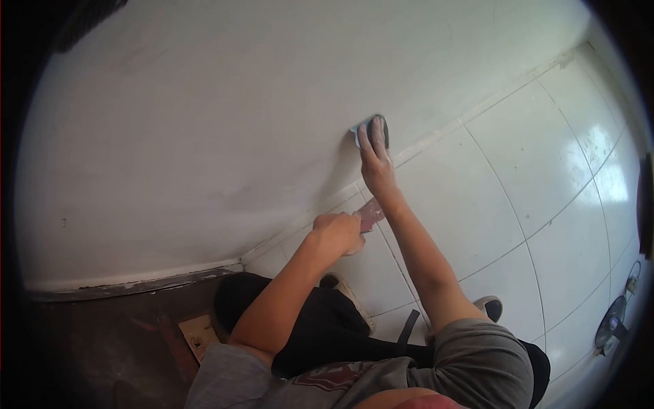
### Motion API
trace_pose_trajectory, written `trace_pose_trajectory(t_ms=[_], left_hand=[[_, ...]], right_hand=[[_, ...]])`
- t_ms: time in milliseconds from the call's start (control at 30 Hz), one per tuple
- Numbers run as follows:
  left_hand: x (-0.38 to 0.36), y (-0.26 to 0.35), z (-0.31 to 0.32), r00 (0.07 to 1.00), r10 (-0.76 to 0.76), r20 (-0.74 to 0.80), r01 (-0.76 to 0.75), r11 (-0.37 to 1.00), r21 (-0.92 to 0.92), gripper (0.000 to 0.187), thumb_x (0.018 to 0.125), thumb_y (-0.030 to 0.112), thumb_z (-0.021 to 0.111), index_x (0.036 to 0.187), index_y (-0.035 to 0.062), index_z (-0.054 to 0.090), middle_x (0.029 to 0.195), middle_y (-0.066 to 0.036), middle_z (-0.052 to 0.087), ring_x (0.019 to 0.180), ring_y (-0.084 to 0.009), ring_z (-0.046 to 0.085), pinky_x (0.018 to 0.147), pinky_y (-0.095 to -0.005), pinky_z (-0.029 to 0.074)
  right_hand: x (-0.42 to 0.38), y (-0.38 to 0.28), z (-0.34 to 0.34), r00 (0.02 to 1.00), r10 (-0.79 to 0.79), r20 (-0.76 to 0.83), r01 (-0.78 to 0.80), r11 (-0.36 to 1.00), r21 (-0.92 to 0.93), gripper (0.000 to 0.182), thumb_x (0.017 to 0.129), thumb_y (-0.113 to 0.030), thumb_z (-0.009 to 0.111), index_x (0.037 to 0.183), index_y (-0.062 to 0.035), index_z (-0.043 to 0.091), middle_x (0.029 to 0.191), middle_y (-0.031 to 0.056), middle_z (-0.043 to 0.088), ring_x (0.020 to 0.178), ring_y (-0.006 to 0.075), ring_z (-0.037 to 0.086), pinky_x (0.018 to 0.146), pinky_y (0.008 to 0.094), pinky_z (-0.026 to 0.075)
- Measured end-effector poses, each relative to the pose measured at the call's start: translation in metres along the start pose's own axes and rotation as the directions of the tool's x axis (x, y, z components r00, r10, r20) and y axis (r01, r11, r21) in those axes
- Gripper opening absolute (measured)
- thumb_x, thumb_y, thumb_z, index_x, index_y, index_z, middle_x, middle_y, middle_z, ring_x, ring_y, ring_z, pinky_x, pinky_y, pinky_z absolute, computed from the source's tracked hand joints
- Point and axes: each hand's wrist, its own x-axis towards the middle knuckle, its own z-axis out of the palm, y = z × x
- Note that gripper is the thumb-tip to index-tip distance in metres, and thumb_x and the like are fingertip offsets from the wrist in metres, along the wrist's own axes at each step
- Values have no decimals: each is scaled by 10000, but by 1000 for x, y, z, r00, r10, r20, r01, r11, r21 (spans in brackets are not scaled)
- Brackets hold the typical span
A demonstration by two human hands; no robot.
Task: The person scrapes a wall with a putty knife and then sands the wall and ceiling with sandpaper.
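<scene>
White wall [204,123] fills most of the view, plain and smooth, meeting the floor along a pale skirting strip [436,136] that runs from the lower left up to the upper right. Below that strip lies a floor [518,177] of large glossy white tiles with thin dark joints, bright with reflected light toward the right edge. At the lower left the white tiling ends and a darker brown floor area [102,341] begins, with a small piece of cardboard [199,335] lying on it. The person crouches low, in a grey shirt and dark trousers, with one shoe [344,290] planted on the tiles near the wall's foot and another shoe [492,307] farther right. A standing fan [613,324] sits at the far right edge of the floor.

The right hand [377,163] reaches up to the wall just above the skirting strip, fingers stretched flat and pressing a round sanding pad [373,129] with a blue backing against the wall surface. The left hand [337,232] is lower, near the strip where wall and floor meet, curled closed around the handle of a small putty knife [371,217], whose blade points toward the right forearm.
</scene>
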Motion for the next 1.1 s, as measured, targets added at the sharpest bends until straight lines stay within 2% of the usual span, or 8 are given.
trace_pose_trajectory(t_ms=[100,233,333,500,600,767,1000,1100], left_hand=[[-2,0,2,1000,15,15,-15,1000,13,473,972,361,585,1317,38,578,1190,-198,716,1126,-377,685,966,-483,532],[1,-2,6,998,32,46,-31,999,-16,476,972,355,587,1317,27,574,1195,-209,709,1134,-378,679,964,-487,531],[-1,1,-2,999,51,16,-50,998,-30,474,975,356,586,1315,26,577,1196,-213,707,1138,-377,676,963,-490,530],[-1,-7,3,998,43,-44,-45,998,-45,478,974,358,586,1314,23,580,1187,-218,707,1135,-383,673,966,-491,527],[3,-7,6,999,3,34,-2,1000,-28,475,976,354,585,1313,20,577,1185,-222,705,1138,-385,671,971,-491,524],[2,-5,3,999,40,1,-40,997,-59,471,974,364,591,1302,27,580,1170,-225,708,1128,-389,675,965,-497,530],[5,-9,6,998,52,-41,-54,997,-61,487,978,372,594,1326,33,561,1160,-218,711,1114,-396,681,969,-504,531],[5,-11,11,998,51,-46,-53,998,-30,486,981,367,586,1329,30,559,1154,-223,713,1109,-400,682,966,-504,530]], right_hand=[[18,-3,-3,988,-153,-7,154,987,44,574,854,149,588,1414,27,563,1524,276,474,1404,450,486,1166,558,431],[78,-54,-14,988,-150,-35,152,985,79,560,851,136,591,1401,34,563,1469,254,545,1385,457,506,1155,572,428],[47,-20,-12,980,-198,34,198,980,20,561,850,138,588,1401,38,564,1475,246,544,1392,452,502,1153,574,430],[30,-29,-13,997,-54,52,56,998,-28,564,858,134,559,1415,43,558,1513,231,523,1429,430,475,1165,579,402],[43,-47,-16,994,-98,46,95,993,66,577,851,128,551,1421,39,556,1521,224,520,1438,411,471,1170,579,396],[32,6,-20,953,-275,130,286,956,-72,593,806,145,563,1393,60,561,1505,222,534,1416,383,505,1164,517,437],[-10,8,-21,996,11,92,-6,998,-62,552,848,170,543,1392,77,552,1513,240,516,1407,393,507,1142,500,469],[23,-23,-27,982,-130,138,127,991,30,580,816,161,558,1389,75,551,1535,230,499,1416,378,501,1176,513,433]])
